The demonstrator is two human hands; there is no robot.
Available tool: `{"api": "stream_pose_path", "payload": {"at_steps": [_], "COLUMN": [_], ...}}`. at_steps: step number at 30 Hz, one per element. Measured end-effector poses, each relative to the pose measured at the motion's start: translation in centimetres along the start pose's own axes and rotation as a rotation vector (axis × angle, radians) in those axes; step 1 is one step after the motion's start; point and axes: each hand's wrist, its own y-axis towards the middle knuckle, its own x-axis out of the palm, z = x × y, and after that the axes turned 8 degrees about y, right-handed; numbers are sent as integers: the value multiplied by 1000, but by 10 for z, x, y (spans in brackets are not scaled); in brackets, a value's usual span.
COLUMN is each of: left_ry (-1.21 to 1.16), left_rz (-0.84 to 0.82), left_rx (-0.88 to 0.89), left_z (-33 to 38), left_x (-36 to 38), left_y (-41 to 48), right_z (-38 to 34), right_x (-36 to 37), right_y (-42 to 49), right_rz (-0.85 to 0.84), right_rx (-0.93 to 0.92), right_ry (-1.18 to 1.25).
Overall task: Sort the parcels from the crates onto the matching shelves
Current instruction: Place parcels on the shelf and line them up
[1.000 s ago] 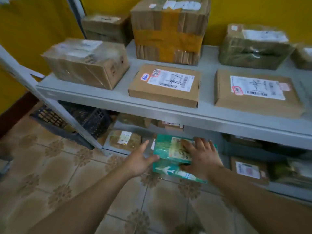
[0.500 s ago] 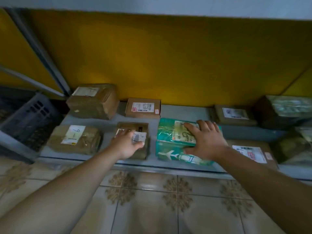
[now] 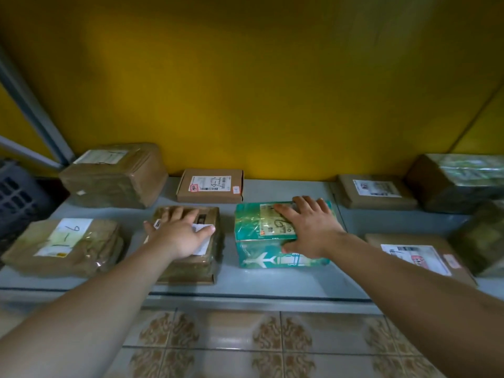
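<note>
**A:** How far along does the sorting look?

**B:** Well under way, I'd judge. The green parcel [image 3: 261,257] sits down flat on the low shelf [image 3: 272,285], between a brown parcel [image 3: 191,268] and a labelled carton [image 3: 420,257] to its right. More lie around: one with a handwritten label [image 3: 62,244] at the left, a flat carton [image 3: 210,185] and a big box [image 3: 114,174] at the back.

**A:** Is the green one let go?

**B:** Not quite. The right hand [image 3: 313,233] lies on top of it, fingers straight and spread apart, thumb down its front face. It reads as pressing or nudging, not clutching. The left hand [image 3: 181,236] rests flat on the brown parcel, fingers apart too.

**A:** Right shelf for it?

**B:** Its label carries a handwritten figure, but a hand covers part of it, so I cannot tell.

**A:** What's left?

**B:** Lifting both hands away, then back for more. The dark crate [image 3: 16,195] shows only its corner at the left; what it holds is hidden.
</note>
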Motion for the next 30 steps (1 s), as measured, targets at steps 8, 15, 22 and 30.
{"api": "stream_pose_path", "payload": {"at_steps": [8,15,22,30], "left_ry": [36,66,100,101], "left_rz": [31,80,91,99], "left_rx": [-1,-7,-15,-19], "left_z": [16,16,15,16], "left_x": [13,24,27,28], "left_y": [13,17,19,17], "right_z": [19,35,52,67], "right_x": [12,32,34,45], "right_y": [42,80,115,144], "right_rz": [21,196,360,435], "right_rx": [109,248,193,167], "right_ry": [44,68,46,16]}}
